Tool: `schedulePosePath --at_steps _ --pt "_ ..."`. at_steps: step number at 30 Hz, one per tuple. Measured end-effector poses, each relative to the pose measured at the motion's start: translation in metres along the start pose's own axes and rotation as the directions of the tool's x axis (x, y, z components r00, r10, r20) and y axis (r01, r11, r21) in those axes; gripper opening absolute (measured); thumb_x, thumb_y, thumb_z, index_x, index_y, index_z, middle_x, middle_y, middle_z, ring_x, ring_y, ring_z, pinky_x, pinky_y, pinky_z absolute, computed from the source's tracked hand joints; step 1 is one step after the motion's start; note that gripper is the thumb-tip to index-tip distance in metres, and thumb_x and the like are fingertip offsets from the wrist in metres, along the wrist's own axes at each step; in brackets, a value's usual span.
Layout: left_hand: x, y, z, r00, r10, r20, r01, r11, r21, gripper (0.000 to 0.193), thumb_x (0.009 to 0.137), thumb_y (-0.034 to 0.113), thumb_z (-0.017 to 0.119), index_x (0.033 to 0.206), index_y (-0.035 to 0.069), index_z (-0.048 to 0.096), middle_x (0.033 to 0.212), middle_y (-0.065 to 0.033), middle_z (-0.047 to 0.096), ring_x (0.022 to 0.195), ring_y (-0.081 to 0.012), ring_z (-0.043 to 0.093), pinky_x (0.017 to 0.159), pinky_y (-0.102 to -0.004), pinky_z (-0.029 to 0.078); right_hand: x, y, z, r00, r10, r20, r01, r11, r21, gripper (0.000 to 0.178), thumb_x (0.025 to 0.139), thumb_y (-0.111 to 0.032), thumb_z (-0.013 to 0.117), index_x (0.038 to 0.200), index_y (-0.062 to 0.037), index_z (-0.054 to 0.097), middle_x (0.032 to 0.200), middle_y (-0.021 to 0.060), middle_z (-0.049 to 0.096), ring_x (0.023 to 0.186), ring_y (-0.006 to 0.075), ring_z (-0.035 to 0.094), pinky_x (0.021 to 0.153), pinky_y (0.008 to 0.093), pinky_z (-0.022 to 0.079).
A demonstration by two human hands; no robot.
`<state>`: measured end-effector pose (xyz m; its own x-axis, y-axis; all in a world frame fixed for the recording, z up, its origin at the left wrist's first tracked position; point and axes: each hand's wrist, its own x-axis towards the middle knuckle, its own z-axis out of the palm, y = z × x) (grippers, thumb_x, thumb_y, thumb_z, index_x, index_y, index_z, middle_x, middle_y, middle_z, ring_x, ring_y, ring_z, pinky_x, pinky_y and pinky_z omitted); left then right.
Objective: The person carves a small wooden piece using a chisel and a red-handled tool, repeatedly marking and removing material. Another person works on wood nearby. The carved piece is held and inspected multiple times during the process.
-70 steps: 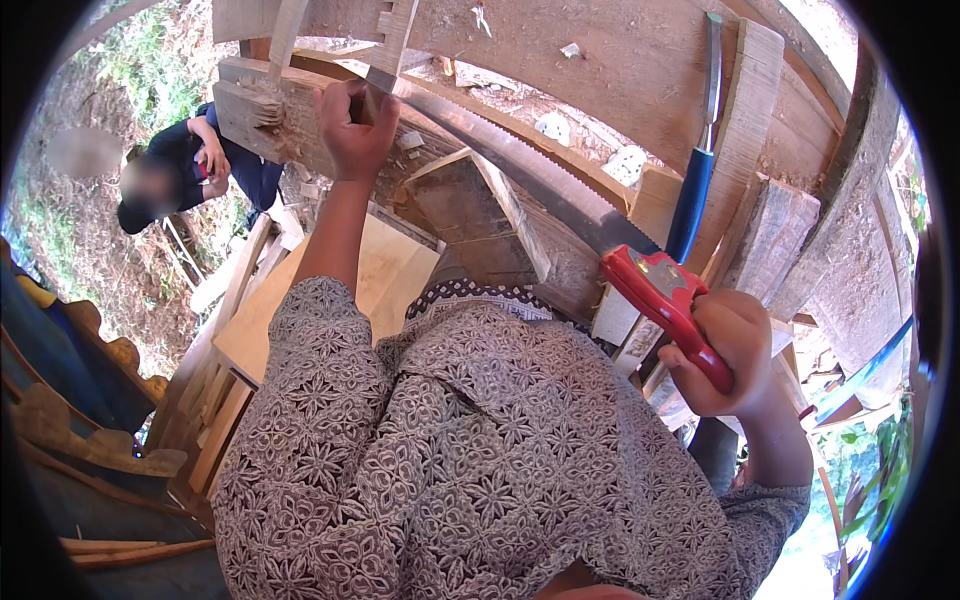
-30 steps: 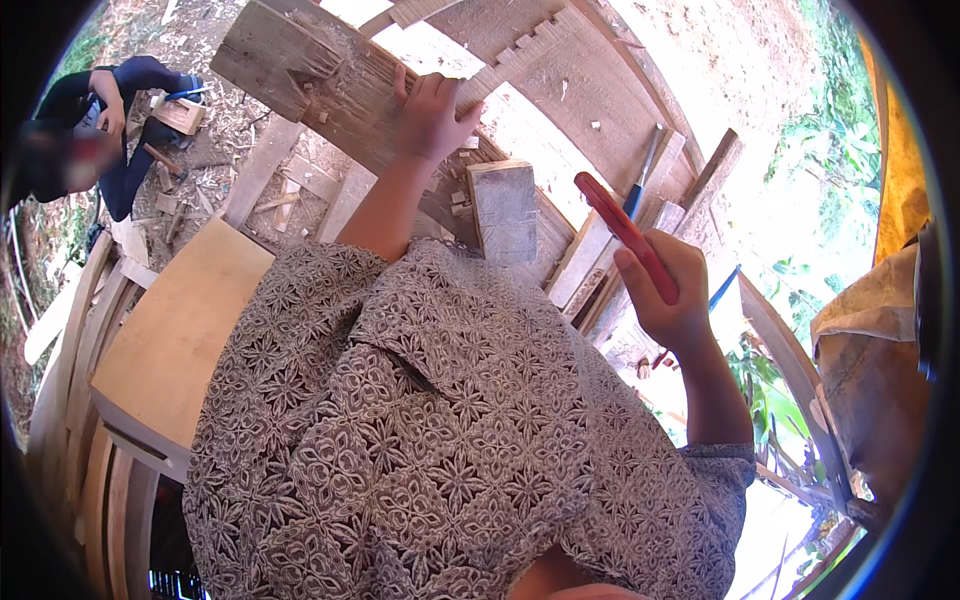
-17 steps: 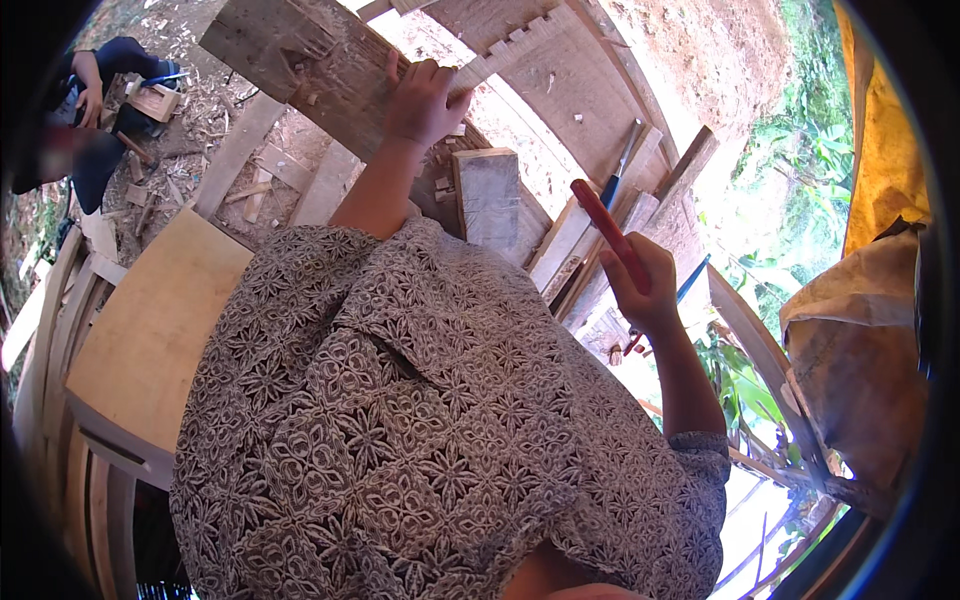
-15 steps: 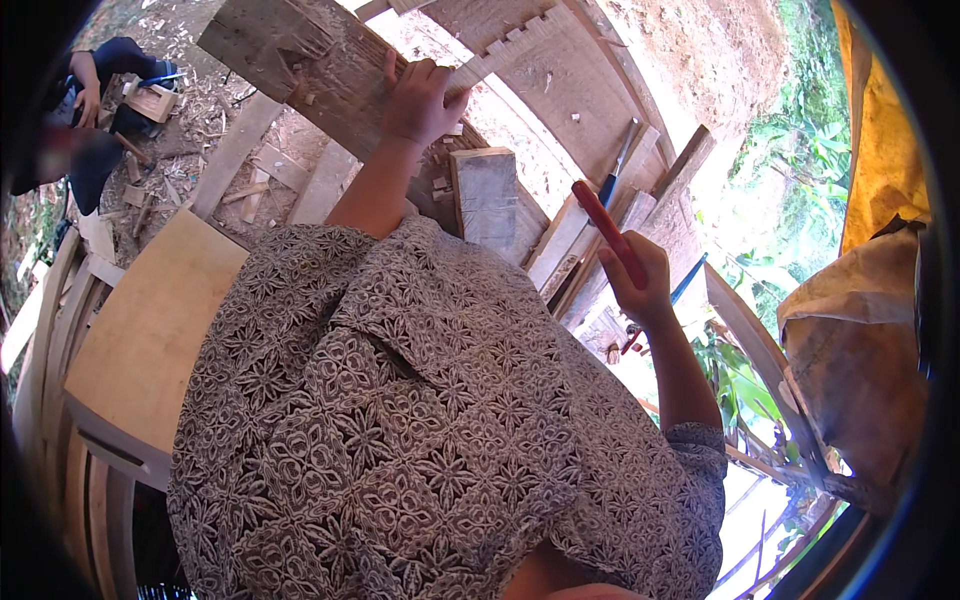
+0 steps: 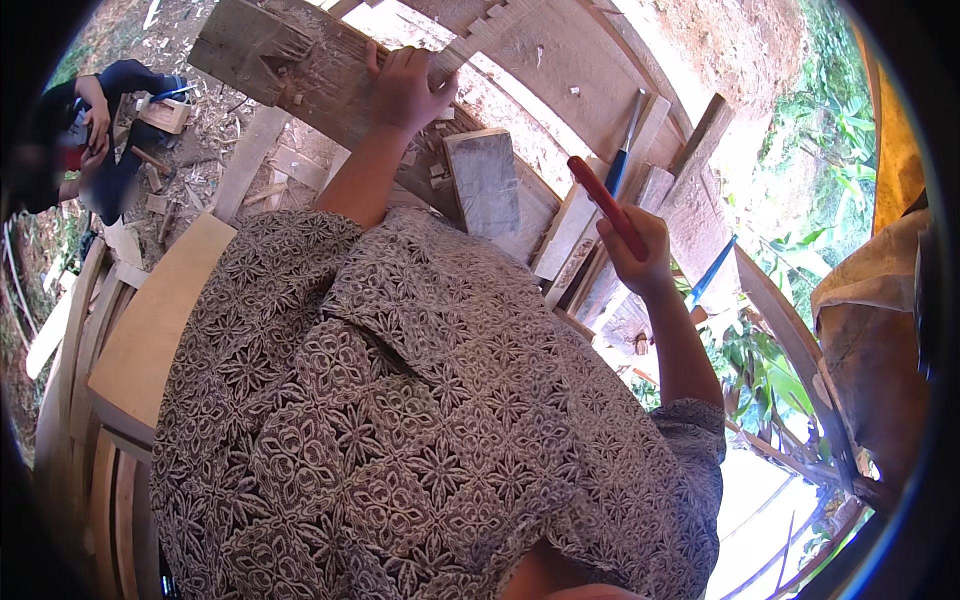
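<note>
My left hand [image 5: 402,92] lies at the top centre with its fingers curled round the lower end of a pale notched wooden strip [image 5: 482,34], over a thick rough plank [image 5: 300,60]. My right hand [image 5: 642,250], to the right, is closed round a long red handle [image 5: 608,208] that points up and to the left. The working end of that tool is hidden, so its kind cannot be told. Beyond it a blue-handled chisel [image 5: 619,172] leans on wood pieces. A squared grey wood block [image 5: 483,183] sits between my hands.
At the far left a person [image 5: 95,130] sits by a small wooden box [image 5: 165,114] among shavings. Curved pale boards [image 5: 160,330] stand at my left. A blue tool [image 5: 712,272] lies past my right wrist, and a yellow-brown tarp [image 5: 870,270] hangs at the right.
The view has shifted slightly. Both my hands keep their grips almost unmoved. The person at the far left now has both hands showing close together.
</note>
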<state>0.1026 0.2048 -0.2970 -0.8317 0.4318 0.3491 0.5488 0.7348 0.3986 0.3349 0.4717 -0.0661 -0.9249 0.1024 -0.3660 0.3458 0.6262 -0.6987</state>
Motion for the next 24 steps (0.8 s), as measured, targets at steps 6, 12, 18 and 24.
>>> schedulePosePath --at_steps 6,12,18,24 --pt "-0.002 -0.029 -0.019 0.999 0.039 0.010 -0.040 0.998 0.053 0.041 0.083 0.047 0.076 0.101 0.011 0.071 0.095 -0.0057 0.071 0.098 -0.0261 0.069 0.118 -0.0643 0.022 0.009 -0.027 0.010 0.996 -0.090 0.011 0.089 0.995 0.048 0.020 0.088 -0.015 0.077 0.081 -0.0017 0.064 0.060 0.0081 0.050 0.049 0.0220 0.049 0.050 0.0368 0.038" --pt "0.001 -0.059 -0.050 0.999 0.044 0.017 -0.043 0.999 -0.027 0.039 0.082 0.046 0.078 0.099 0.012 0.073 0.090 -0.0040 0.071 0.096 -0.0261 0.069 0.117 -0.0645 0.022 0.014 0.003 0.043 0.974 -0.225 -0.017 0.225 0.964 0.141 0.022 0.086 -0.013 0.078 0.077 -0.0032 0.060 0.059 0.0100 0.049 0.049 0.0279 0.051 0.050 0.0389 0.038" --pt "0.011 -0.075 -0.093 0.998 0.042 0.038 -0.039 0.996 -0.078 0.035 0.079 0.040 0.083 0.093 0.010 0.071 0.085 -0.0038 0.070 0.084 -0.0264 0.068 0.113 -0.0600 0.030 0.003 0.006 0.056 0.986 -0.168 -0.015 0.166 0.953 0.252 0.025 0.080 -0.010 0.080 0.073 -0.0036 0.056 0.062 0.0121 0.049 0.055 0.0329 0.053 0.053 0.0413 0.038" --pt "0.016 -0.080 -0.113 0.996 0.060 0.069 -0.056 0.997 -0.061 0.030 0.076 0.030 0.084 0.089 0.010 0.067 0.082 -0.0039 0.068 0.075 -0.0281 0.065 0.106 -0.0553 0.037 0.003 -0.031 0.046 0.984 -0.178 0.016 0.164 0.936 0.312 0.022 0.082 -0.009 0.078 0.076 -0.0033 0.058 0.063 0.0128 0.051 0.054 0.0315 0.053 0.052 0.0408 0.039"
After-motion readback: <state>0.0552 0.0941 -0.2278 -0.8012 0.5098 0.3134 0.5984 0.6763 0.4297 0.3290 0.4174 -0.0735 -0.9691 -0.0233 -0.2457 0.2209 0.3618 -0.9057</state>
